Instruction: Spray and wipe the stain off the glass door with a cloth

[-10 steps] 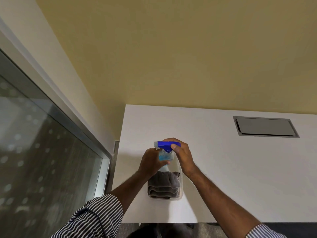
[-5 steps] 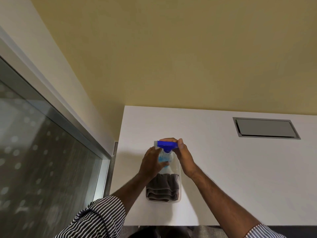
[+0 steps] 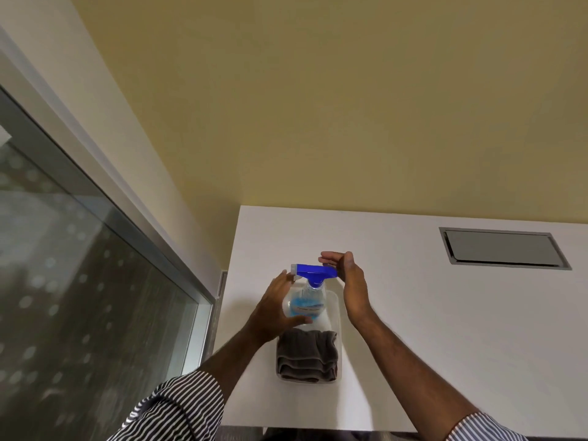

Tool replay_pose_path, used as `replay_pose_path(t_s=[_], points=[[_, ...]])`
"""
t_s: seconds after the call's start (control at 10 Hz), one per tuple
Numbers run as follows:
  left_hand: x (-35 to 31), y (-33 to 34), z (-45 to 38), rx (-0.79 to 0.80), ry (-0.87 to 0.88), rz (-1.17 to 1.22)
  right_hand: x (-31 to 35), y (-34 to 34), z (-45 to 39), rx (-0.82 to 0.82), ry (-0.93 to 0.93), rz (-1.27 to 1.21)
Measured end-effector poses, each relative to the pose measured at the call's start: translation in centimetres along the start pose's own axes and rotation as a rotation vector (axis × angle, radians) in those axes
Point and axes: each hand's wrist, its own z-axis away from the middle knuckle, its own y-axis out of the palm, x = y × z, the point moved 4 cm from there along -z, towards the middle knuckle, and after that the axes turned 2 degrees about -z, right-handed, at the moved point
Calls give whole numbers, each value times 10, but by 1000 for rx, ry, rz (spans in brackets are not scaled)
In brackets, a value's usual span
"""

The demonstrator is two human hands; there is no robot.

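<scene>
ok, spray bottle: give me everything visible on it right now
The spray bottle stands upright in a clear plastic tray on the white table, beyond a folded grey cloth. It has a clear body, apparently plastic, with blue liquid inside and a label too blurred to read. On top is a blue trigger head with a white nozzle pointing left. The left hand cups the body with thumb across the front; the right hand is open beside the back of the head, contact unclear.
</scene>
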Motion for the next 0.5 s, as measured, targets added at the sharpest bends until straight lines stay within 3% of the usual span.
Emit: replay_pose_path(t_s=[0.2, 0.4, 0.5], points=[[-6, -33, -12, -238, -48, -88, 3, -11, -7, -55, -194, 321], [-24, -73, -47, -389, -58, -315, 31, -16, -29, -138, -416, 888], [-45, -96, -61, -520, 85, -362, 59, -19, -36, -159, -534, 1002]])
